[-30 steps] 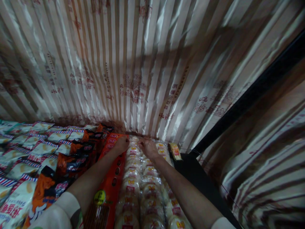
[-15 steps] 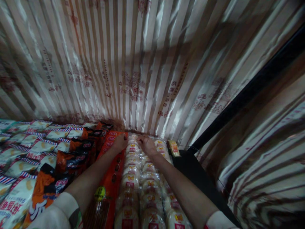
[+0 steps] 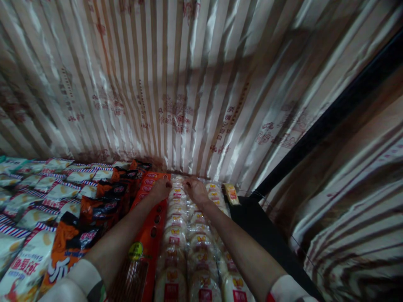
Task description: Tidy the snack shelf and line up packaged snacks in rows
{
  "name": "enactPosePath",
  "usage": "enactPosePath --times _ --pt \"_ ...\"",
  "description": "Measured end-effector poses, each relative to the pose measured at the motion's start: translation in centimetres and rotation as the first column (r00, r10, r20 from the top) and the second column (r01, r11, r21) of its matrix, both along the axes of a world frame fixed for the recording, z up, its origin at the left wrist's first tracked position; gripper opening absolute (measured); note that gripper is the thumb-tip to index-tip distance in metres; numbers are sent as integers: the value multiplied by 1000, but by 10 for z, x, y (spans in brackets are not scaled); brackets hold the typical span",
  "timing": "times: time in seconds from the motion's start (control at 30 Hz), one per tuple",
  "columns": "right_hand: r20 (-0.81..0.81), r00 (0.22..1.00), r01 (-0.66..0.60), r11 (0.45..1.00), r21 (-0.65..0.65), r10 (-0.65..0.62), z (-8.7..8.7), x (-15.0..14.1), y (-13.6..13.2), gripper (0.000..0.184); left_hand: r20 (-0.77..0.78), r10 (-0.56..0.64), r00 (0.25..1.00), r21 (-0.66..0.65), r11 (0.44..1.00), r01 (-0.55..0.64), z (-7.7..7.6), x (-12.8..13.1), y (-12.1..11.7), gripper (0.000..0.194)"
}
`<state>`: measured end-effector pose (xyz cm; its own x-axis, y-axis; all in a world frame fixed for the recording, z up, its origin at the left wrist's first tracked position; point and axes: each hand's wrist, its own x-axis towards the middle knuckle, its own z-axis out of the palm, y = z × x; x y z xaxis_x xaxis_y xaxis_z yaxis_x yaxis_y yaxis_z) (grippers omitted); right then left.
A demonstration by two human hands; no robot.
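Note:
My left hand (image 3: pixel 161 189) is closed, its fingertips pinched together at the far end of the first row of clear-wrapped round pale snack cakes (image 3: pixel 173 237). Just across that row, my right hand (image 3: pixel 197 192) is also closed, thumb and fingers drawn in. A wrapped packet at the far end lies between the two sets of fingertips. What exactly the fingers grip is too dim and small to tell. Below my left forearm runs a long red packet (image 3: pixel 147 235) with a clear window showing thin brown sticks.
Rows of white snack bags (image 3: pixel 31 256) and orange-and-black bags (image 3: pixel 67 251) fill the left. A small yellowish packet (image 3: pixel 232 194) sits at the back corner of the black surface (image 3: pixel 264 235). A striped, wrinkled sheet (image 3: pixel 176 84) rises behind, with a dark slanted bar (image 3: pixel 315 134) at right.
The view has shifted slightly, so the goods sit a little further right. Both hands stay closed at the far end of the row, with hardly any movement.

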<state>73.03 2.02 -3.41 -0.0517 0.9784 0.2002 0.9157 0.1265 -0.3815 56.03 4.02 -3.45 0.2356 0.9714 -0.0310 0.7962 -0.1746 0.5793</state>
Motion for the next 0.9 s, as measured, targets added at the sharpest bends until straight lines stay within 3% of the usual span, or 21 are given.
enactPosePath --times 0.33,0.57,0.9 --pt "52 998 24 1000 5 -24 1 -2 -2 14 -154 -150 977 -34 989 147 12 -3 -9 21" --pt "-2 1000 24 1000 -1 -24 -2 -2 0 13 -206 -278 938 -104 960 261 21 -6 -13 15" --pt "-59 997 -50 998 40 52 -11 6 4 12 -226 -222 949 -78 975 210 20 -1 -16 19"
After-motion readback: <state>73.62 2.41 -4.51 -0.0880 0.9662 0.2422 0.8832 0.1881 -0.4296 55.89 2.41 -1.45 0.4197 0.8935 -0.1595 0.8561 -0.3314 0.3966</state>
